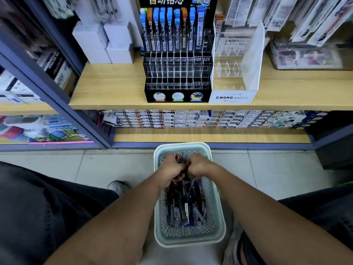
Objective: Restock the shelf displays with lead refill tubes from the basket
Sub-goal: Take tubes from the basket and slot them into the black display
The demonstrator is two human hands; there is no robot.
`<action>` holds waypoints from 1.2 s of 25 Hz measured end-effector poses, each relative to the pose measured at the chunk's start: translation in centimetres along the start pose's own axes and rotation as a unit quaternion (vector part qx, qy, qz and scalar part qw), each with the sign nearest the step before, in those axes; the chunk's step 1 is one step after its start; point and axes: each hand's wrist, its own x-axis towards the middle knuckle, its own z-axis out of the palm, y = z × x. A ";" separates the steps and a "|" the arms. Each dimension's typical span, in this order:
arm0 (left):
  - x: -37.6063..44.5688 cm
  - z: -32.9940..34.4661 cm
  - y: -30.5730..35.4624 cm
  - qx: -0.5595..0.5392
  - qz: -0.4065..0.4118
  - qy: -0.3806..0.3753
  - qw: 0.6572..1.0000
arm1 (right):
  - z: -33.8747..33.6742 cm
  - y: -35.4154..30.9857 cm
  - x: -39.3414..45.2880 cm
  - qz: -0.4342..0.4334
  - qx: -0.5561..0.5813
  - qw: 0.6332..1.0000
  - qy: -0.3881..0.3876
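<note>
A pale perforated basket stands on the floor between my knees, filled with several lead refill tubes. Both hands are down in its far half, side by side. My left hand has its fingers curled round a bunch of tubes; an orange-and-black tube sticks up from it. My right hand is curled round tubes as well. On the wooden shelf above stands a black tiered lead display with tubes only in its top row. Beside it is a clear MONO graph display, nearly bare.
White boxes sit left of the black display on the wooden shelf. Packaged pens hang at the upper right. The lower shelf holds rows of small boxes. A blue shelf frame runs diagonally at the left. My shoe rests on the tiled floor.
</note>
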 end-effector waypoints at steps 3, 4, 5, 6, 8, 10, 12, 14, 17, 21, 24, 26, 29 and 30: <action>-3.0 -1.4 3.2 -0.062 0.025 -0.042 0.997 | -2.7 -1.3 -2.5 0.002 0.142 0.989 0.028; -4.0 -1.9 4.3 -0.080 0.035 -0.057 0.995 | -3.7 -1.9 -3.5 0.000 0.205 0.978 0.024; -5.3 -2.5 5.8 -0.091 0.048 -0.069 0.992 | -4.6 -2.5 -4.8 -0.015 0.255 0.967 0.017; -6.6 -2.9 7.2 -0.101 0.058 -0.077 0.990 | -5.5 -2.9 -6.2 -0.031 0.296 0.955 0.008; -9.0 -3.6 10.0 -0.114 0.083 -0.092 0.986 | -7.2 -3.8 -8.7 -0.069 0.375 0.924 -0.007; -10.8 -4.0 12.5 -0.126 0.108 -0.106 0.980 | -9.0 -4.7 -10.9 -0.103 0.440 0.892 -0.028; -12.4 -4.5 15.0 -0.140 0.132 -0.110 0.975 | -10.6 -5.9 -13.0 -0.141 0.469 0.871 -0.035; -13.5 -5.0 17.4 -0.150 0.153 -0.106 0.971 | -12.2 -7.2 -14.4 -0.172 0.482 0.859 -0.017; -14.2 -5.8 20.7 -0.133 0.181 -0.105 0.969 | -14.2 -9.2 -15.5 -0.199 0.495 0.845 0.030; -13.9 -7.2 25.0 -0.103 0.203 -0.105 0.968 | -17.3 -11.9 -15.9 -0.225 0.522 0.820 0.058; -12.9 -8.4 28.0 -0.099 0.211 -0.122 0.965 | -20.1 -13.8 -15.5 -0.239 0.522 0.815 0.076; -11.9 -9.0 29.5 -0.099 0.208 -0.141 0.963 | -22.0 -14.8 -15.2 -0.249 0.531 0.804 0.100; -10.4 -9.7 30.8 -0.101 0.203 -0.161 0.961 | -24.2 -15.8 -14.2 -0.272 0.549 0.782 0.116; -9.9 -9.8 30.9 -0.103 0.201 -0.163 0.960 | -24.5 -16.0 -13.9 -0.281 0.544 0.782 0.117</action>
